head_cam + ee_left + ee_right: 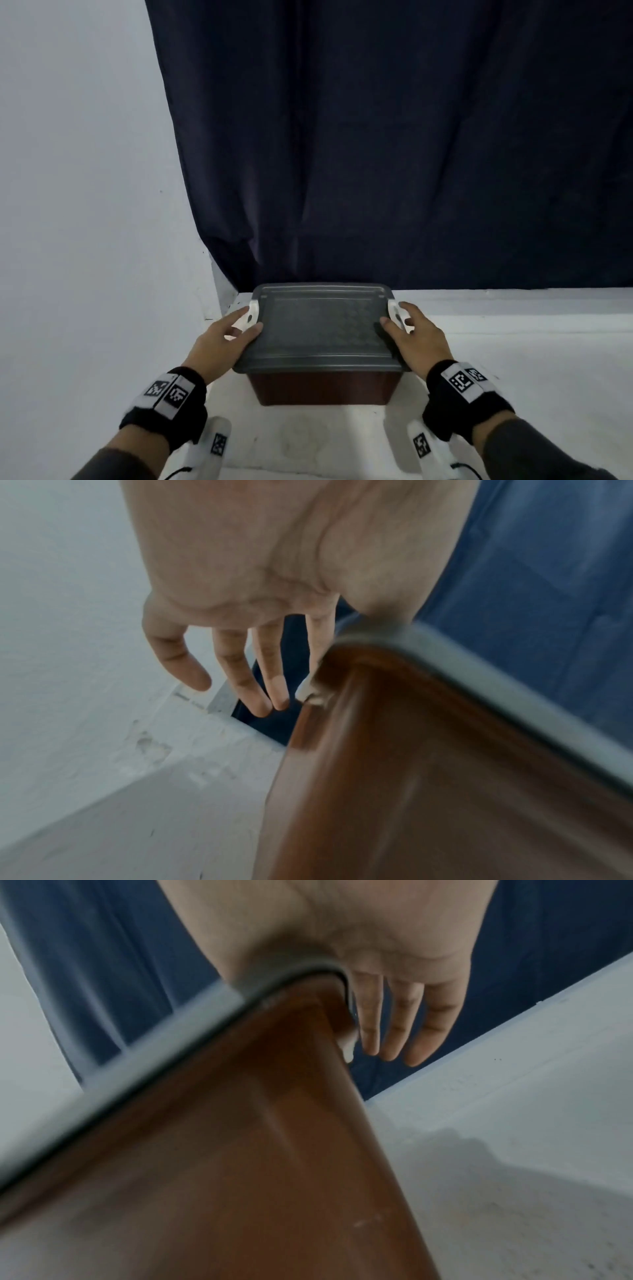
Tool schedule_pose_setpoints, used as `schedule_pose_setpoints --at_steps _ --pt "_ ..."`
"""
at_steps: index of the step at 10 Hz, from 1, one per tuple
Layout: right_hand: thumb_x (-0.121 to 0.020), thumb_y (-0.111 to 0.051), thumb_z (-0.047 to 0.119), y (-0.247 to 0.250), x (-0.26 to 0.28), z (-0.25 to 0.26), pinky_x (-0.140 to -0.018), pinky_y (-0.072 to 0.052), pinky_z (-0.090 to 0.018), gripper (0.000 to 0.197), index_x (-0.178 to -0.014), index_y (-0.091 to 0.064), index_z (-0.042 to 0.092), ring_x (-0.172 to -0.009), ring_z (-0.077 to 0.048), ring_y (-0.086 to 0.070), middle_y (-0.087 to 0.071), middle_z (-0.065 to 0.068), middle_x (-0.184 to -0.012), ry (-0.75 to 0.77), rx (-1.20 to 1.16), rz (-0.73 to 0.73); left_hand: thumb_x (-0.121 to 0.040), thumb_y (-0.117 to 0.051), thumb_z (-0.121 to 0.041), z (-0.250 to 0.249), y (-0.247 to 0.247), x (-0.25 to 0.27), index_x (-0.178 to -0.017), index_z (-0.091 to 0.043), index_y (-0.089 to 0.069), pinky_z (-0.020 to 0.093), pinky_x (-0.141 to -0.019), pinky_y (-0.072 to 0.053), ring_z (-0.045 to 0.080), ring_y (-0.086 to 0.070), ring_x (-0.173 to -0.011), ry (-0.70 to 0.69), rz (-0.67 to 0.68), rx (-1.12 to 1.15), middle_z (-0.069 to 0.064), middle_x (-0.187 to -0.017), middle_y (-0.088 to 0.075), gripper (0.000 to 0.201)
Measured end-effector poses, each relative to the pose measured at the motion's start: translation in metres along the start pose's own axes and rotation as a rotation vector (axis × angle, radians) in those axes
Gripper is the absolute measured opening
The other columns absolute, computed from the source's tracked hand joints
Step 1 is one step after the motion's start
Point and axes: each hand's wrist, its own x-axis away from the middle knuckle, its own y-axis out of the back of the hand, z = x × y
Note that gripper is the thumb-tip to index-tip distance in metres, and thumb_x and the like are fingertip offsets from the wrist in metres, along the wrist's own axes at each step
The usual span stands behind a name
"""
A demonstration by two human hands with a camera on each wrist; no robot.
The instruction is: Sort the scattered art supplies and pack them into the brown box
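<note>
Left hand and right hand reach forward, fingers straight and spread, thumbs turned inward.

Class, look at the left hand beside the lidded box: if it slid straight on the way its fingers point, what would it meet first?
Probably the dark curtain behind the table: the left hand points along the brown box, past its white latch. Depth is unclear.

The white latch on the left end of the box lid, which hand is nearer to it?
Left. The left hand lies over that white latch, thumb on the grey lid. The right hand is at the opposite end of the brown box.
</note>
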Motion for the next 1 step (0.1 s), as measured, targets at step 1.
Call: schedule_pose_setpoints --at_steps 1 --pt "-0.087 -0.066 0.047 0.0207 0.0214 0.0080 -0.095 -0.044 -0.034 0.050 -0.130 -0.049 0.030 -0.114 -0.021 -0.053 -0.059 -0.003 -0.122 0.090 -0.135 -0.145 -0.089 -0.066 -0.049 -0.0184 0.0164 0.0271 -0.120 -0.039 -0.060 0.020 -0.069 -0.046 0.015 -0.067 -0.090 -0.137 -0.117 0.091 -0.006 -0.096 -0.069 0.034"
